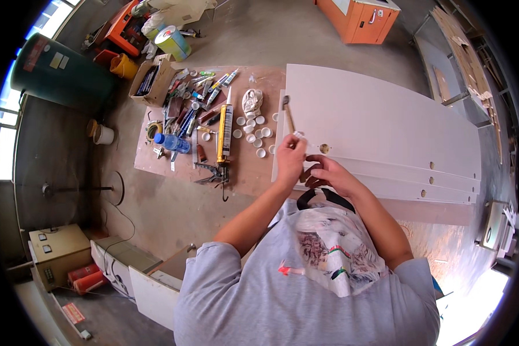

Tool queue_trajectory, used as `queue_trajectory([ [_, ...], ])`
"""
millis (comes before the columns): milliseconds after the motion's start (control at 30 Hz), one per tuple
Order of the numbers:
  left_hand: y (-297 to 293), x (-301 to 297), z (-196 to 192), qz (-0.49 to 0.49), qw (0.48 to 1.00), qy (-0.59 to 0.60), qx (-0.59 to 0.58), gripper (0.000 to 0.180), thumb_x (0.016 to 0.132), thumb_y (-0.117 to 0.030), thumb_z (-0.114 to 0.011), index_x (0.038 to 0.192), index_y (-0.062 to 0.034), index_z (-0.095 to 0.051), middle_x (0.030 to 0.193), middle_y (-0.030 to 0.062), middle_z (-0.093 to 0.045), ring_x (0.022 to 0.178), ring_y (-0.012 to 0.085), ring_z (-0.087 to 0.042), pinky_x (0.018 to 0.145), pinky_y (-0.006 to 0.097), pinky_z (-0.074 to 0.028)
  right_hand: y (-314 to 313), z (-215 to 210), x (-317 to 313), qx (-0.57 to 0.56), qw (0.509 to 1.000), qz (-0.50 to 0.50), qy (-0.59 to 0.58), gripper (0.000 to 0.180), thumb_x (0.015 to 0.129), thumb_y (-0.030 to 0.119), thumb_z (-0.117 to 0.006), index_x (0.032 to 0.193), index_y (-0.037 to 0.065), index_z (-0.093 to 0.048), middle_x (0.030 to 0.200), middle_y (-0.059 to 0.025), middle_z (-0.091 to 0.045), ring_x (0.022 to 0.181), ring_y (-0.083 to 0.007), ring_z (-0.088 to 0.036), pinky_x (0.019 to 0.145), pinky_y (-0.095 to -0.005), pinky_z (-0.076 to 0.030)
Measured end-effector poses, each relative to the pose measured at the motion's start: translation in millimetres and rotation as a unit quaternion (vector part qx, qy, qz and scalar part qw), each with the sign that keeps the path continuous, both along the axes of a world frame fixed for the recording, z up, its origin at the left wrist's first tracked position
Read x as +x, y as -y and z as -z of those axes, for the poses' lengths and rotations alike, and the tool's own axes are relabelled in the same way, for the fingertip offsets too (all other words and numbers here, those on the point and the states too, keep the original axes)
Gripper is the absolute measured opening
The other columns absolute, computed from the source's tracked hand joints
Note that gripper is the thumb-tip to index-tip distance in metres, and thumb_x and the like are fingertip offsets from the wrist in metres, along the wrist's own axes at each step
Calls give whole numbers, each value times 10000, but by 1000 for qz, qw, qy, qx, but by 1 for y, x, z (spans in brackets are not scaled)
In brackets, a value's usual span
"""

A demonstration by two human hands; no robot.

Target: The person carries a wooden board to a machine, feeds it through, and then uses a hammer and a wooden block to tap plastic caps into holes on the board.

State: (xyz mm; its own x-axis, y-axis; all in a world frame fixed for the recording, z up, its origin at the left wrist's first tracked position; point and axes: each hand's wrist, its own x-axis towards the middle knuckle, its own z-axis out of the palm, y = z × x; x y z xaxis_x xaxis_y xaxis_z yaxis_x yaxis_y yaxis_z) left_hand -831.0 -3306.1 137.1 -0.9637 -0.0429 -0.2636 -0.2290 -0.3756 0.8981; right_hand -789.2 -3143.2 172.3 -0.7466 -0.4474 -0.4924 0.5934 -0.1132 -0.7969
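My left hand point(290, 155) is closed around a thin wooden-handled tool point(289, 117). The tool points away from me and ends in a small dark head; its exact kind is unclear. A small white thing point(299, 134) shows at the top of that hand. Close on its right, my right hand point(324, 172) has its fingers bent inward towards the left hand. Something brownish seems to be at those fingertips, but I cannot make it out. Both hands are over the near left part of a stack of pale flat panels point(380, 115) with round holes near their front edges.
Left of the panels, a brown board point(179, 164) carries a yellow caulking gun point(225, 132), a blue-capped bottle point(173, 143), several white caps point(250, 128), a crumpled white cloth point(252, 102) and a cardboard box point(153, 81). An orange cabinet point(357, 23) stands beyond.
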Motion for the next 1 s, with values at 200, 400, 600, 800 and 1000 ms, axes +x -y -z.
queue_trajectory([
  [200,-60,8,14,153,988,-25,8,109,963,-68,-666,884,-13,-617,855,-1,-652,707,63,-556,624,253,-481,-38,45,12,-63,987,148,10,372,1018,306,-415,1218,48,-594,1010,-75,-681,907,-195,-654,803,-361,-538],
  [400,-87,-2,29,249,967,55,14,111,972,-95,-660,877,-47,-626,808,-14,-614,692,60,-524,611,246,-439,-57,52,29,-41,982,182,11,265,1042,258,-550,1198,45,-580,983,-70,-660,879,-199,-689,734,-337,-556],
  [600,-55,-37,58,137,986,-2,-97,170,908,-90,-725,796,-24,-616,813,54,-715,677,87,-597,616,289,-492,-108,88,60,42,962,269,-4,155,1016,186,-600,1111,77,-546,796,-29,-578,513,-103,-511,438,-246,-378],
  [800,-21,-55,76,230,848,-192,-437,136,874,-84,-739,930,4,-651,848,125,-733,736,187,-691,690,346,-539,-115,92,88,104,955,279,17,247,987,178,-569,1209,69,-576,674,18,-489,463,-65,-402,410,-249,-306],
  [1000,-27,-62,87,208,836,-258,-437,79,859,-113,-766,922,-70,-747,849,107,-715,773,307,-653,739,424,-544,-122,121,95,97,968,227,48,293,1024,236,-557,1236,46,-622,785,9,-567,644,-101,-556,564,-239,-443],
])
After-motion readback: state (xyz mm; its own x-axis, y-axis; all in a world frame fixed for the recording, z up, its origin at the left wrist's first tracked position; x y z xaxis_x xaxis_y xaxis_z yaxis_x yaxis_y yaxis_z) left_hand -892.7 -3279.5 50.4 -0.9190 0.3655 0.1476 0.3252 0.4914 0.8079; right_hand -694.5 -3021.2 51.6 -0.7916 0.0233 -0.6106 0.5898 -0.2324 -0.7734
